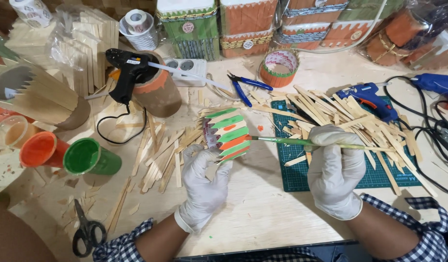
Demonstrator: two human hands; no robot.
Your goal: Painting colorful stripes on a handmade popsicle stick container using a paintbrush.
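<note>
Person seated at a wooden counter, both hands in white gloves. The left hand cradled a small stick-clad cylinder from below, its grip closed around the lower end, tilting the piece on its side so the pointed slats faced the brush. Slats were partly painted: green bands above, orange below, some bare wood between. The right hand pinched a long green-handled paintbrush, grip clenched well back along the shaft, the tip touching the orange slats; the long hold likely gave a light, steady stroke. The cylinder hung above the counter, just left of the green cutting mat, over loose craft sticks. An orange paint cup and a green paint cup lay tipped on their sides at the left, mouths toward the worker, probably for easy dipping. Scissors rested near the left sleeve. A black glue gun leaned on a brown tube; a blue glue gun sat on the mat's far edge among more sticks. Blue pliers lay beyond, well apart.
</note>
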